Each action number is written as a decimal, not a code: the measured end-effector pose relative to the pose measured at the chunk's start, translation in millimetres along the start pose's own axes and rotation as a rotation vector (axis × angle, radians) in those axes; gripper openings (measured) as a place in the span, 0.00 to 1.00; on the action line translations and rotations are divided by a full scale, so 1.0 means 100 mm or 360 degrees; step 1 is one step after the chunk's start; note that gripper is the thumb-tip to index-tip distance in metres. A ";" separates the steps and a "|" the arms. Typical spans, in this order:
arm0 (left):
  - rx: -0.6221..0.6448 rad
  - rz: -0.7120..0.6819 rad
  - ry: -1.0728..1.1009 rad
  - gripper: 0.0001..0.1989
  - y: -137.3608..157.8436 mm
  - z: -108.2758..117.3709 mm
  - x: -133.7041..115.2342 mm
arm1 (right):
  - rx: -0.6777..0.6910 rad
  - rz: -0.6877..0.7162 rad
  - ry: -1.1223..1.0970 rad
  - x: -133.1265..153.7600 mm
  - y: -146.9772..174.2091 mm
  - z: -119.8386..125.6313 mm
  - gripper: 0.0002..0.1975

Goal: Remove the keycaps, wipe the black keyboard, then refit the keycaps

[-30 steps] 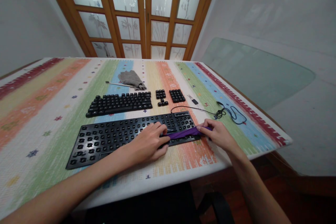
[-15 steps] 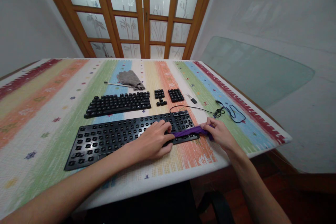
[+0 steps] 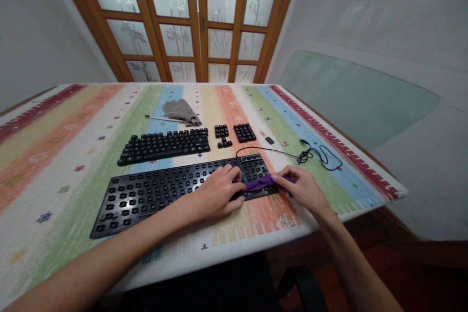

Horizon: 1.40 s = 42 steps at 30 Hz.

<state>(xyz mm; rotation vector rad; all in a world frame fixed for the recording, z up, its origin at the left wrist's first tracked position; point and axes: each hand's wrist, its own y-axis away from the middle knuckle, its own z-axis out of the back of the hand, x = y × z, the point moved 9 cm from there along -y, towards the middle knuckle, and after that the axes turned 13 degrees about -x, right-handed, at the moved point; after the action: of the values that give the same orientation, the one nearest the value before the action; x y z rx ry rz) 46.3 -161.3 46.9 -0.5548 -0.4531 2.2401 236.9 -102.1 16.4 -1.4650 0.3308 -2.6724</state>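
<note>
A black keyboard base (image 3: 153, 190) with its keycaps off lies along the near side of the table, its switch mounts bare. Over its right part a purple cloth (image 3: 260, 183) is stretched between my two hands. My left hand (image 3: 222, 190) rests on the base and pinches the cloth's left end between thumb and fingers. The cloth's right end is gripped by my right hand (image 3: 302, 186), just past the base's right edge. Behind the base, loose black keycaps (image 3: 166, 145) are laid out in keyboard order, with a number-pad block (image 3: 244, 132) to their right.
Beyond the keycaps lie a grey cloth (image 3: 183, 111) and a thin brush-like stick (image 3: 163, 118). A small black-handled tool (image 3: 269, 140) sits right of the number-pad keys. The keyboard's cable (image 3: 305, 156) is coiled farther right. A striped tablecloth (image 3: 73, 175) covers the table.
My right hand has moved left, closer to my left hand, and the span of purple cloth between them is shorter. My left hand has shifted slightly right.
</note>
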 end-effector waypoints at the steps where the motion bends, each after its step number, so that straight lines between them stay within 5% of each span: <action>1: -0.0009 -0.0004 0.0003 0.11 0.00 -0.01 0.00 | -0.0008 -0.0006 -0.0028 -0.02 -0.01 0.00 0.19; 12: 0.0038 -0.0083 -0.0093 0.12 -0.09 -0.10 -0.08 | -0.0037 -0.0127 -0.0136 -0.20 -0.05 0.04 0.09; 18: 0.0086 -0.0123 -0.0182 0.13 -0.09 -0.14 -0.10 | -0.0009 0.0181 0.0191 0.06 -0.01 -0.05 0.14; 25: 0.0107 -0.0116 -0.0203 0.14 -0.09 -0.14 -0.10 | 0.0027 0.0281 0.0594 0.15 0.03 -0.05 0.15; 33: 0.0075 -0.0158 -0.0202 0.13 -0.09 -0.15 -0.11 | 0.0197 0.0455 0.0520 0.19 0.04 -0.07 0.16; 42: 0.0085 -0.0206 -0.0256 0.14 -0.09 -0.16 -0.15 | 0.0203 0.0258 0.0410 0.06 -0.01 -0.04 0.19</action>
<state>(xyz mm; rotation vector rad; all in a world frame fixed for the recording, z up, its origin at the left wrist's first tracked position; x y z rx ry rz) 69.6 -164.4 41.3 -0.3100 -0.4948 2.1735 230.6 -101.5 19.5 -1.0155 0.2757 -2.6945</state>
